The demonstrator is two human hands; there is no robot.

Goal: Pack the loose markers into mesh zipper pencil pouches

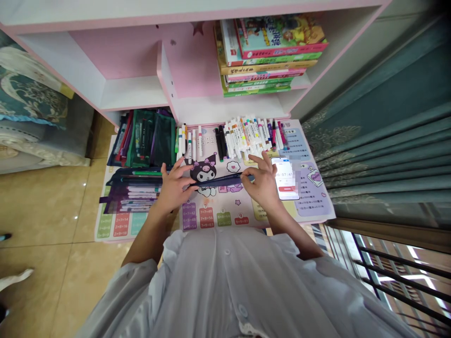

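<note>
Currently: dark blue pouch (219,180) edge-on over desk mat (225,202), twd front edge
L hand (175,185) & R hand (260,181) pinch its ends, narrow grip; prob. light, floppy, slippery, best held by corners

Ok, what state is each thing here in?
Right hand: pinching a dark blue strip
Left hand: at the strip's left end, grip unclear
Dark blue strip: spans between hands
Phone: screen lit
Purple pouch: markers inside
Green pouch: pens inside
Markers: loose, heaped
Books: closed, stacked
Curtain: hanging in folds

Stacked books (271,58) beside teal curtain (380,126)
</note>
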